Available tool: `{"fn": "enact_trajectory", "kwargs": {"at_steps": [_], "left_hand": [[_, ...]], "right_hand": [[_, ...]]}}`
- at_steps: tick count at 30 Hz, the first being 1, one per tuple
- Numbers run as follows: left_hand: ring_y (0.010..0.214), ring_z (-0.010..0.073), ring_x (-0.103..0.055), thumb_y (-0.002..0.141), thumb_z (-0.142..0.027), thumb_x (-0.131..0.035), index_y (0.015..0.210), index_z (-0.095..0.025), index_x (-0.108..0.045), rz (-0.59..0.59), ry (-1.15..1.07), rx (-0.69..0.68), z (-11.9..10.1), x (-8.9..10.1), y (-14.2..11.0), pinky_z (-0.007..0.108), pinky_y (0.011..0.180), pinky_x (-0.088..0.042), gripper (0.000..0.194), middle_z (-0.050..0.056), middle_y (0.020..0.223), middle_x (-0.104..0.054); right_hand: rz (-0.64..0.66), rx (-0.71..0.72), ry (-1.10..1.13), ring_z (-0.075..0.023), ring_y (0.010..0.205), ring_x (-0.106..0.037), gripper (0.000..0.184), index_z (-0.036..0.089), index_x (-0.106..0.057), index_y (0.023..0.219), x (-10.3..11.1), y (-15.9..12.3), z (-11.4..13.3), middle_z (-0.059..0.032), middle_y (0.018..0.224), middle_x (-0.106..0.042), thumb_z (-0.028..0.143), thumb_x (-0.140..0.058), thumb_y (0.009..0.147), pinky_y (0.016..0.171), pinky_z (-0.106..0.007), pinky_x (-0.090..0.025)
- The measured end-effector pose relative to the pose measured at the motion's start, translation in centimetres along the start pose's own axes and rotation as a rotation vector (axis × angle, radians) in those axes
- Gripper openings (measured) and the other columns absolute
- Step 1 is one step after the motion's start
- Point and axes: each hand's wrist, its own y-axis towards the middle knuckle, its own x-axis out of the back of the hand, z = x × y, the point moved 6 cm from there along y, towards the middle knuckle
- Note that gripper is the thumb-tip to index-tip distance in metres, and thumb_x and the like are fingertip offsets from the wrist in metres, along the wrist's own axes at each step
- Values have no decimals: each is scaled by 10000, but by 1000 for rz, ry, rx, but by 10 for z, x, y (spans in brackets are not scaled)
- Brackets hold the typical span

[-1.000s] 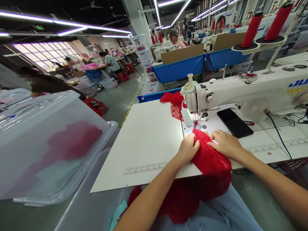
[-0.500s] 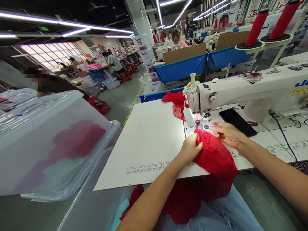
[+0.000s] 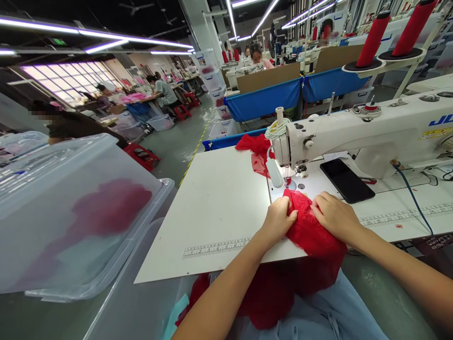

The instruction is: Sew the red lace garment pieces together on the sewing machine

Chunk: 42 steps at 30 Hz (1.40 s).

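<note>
Right bare hand (image 3: 334,215) has swung back onto the sheer red lace-patterned fabric (image 3: 311,231), since half a second ago it was off the cloth, fingers spread beside it; left bare hand (image 3: 278,219) has pretty much stayed put. Going big to small: white flat-topped sewing table (image 3: 212,198) with a printed black ruler scale (image 3: 215,246) along its near edge; big translucent plastic bin (image 3: 106,158) off to the left, reddish stuff showing through its wall; white metal sewing machine (image 3: 332,137) on the right of the tabletop; then the fabric itself, its top end just in front of the needle area, the rest draping over the table edge onto the lap; left thumb and fingers are clamped on its left edge, while the right fingers sit bent on its right side, though I can't tell if they're really pinching it; crumpled red sheer cloth (image 3: 260,148) lies behind the needle area; black rectangular phone (image 3: 347,180) lies flat, just beyond the right hand.
</note>
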Motion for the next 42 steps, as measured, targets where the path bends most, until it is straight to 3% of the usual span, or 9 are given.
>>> {"fn": "enact_trajectory", "kwargs": {"at_steps": [4, 9, 15, 20, 23, 28, 32, 36, 42], "left_hand": [[651, 147, -410, 786, -125, -616, 645, -235, -284, 4, 1, -4, 1, 0, 1, 287, 613, -314, 377, -50, 656, -414], [660, 151, -425, 789, -138, -611, 648, -236, -289, 5, 4, -5, 1, 0, 1, 289, 622, -325, 364, -48, 661, -422], [663, 152, -430, 793, -131, -610, 651, -235, -296, 11, 4, 4, 1, 0, 0, 286, 620, -327, 360, -46, 668, -430], [660, 155, -427, 798, -128, -625, 656, -235, -305, 12, -2, 18, 1, 1, 0, 288, 614, -318, 367, -45, 673, -434], [660, 157, -420, 803, -126, -622, 665, -238, -306, 8, -12, 17, 1, 0, -1, 292, 619, -312, 362, -45, 675, -436], [672, 152, -437, 793, -95, -591, 685, -234, -330, 12, -48, 13, 0, 1, -3, 287, 632, -325, 314, -42, 694, -458], [628, 128, -433, 824, -199, -620, 666, -221, -359, 30, -178, 56, 9, 4, -2, 268, 603, -342, 306, -52, 653, -463], [556, 105, -422, 827, -344, -641, 698, -216, -399, 46, -570, 242, 28, 5, 2, 239, 539, -353, 303, -67, 590, -435], [539, 127, -487, 884, -230, -434, 1003, -216, -460, 19, -644, 276, 31, 15, 13, 266, 571, -436, 123, -58, 627, -497]], "right_hand": [[-73, -105, 444, -206, 705, -591, 178, 236, -490, 761, 6, 10, -10, -41, 756, -637, 296, -402, 903, 640, -325, -413], [193, -261, 1044, -216, 746, -657, 277, 218, -575, 891, -9, 14, -13, -50, 814, -698, 492, -545, 862, 649, -325, -519], [-28, -51, 378, -261, 816, -689, 279, 202, -643, 1077, 3, 29, -26, -38, 750, -709, 280, -558, 823, 758, -356, -487], [-190, -128, 222, -295, 830, -672, 319, 194, -657, 1102, 21, 27, -38, -123, 1007, -737, 250, -427, 889, 709, -400, -469], [-308, -22, 383, -266, 866, -669, 272, 204, -660, 1015, 29, 16, -15, -129, 1108, -699, 242, -424, 887, 751, -399, -514], [-86, 221, 809, -204, 968, -670, 186, 244, -615, 944, 3, 13, 37, -59, 1051, -670, 228, -439, 887, 856, -352, -555], [-95, 154, 690, -182, 810, -678, 209, 203, -590, 975, -16, 30, 31, -82, 1027, -668, 176, -415, 864, 829, -371, -562], [-96, 235, 610, -231, 1009, -672, 292, 207, -633, 1037, -20, 39, 26, -100, 1113, -691, 137, -426, 843, 915, -407, -549], [-83, 493, 253, -299, 1236, -615, 457, 155, -611, 1311, -20, 33, 33, -160, 1359, -639, 228, -483, 879, 1040, -474, -513]]}}
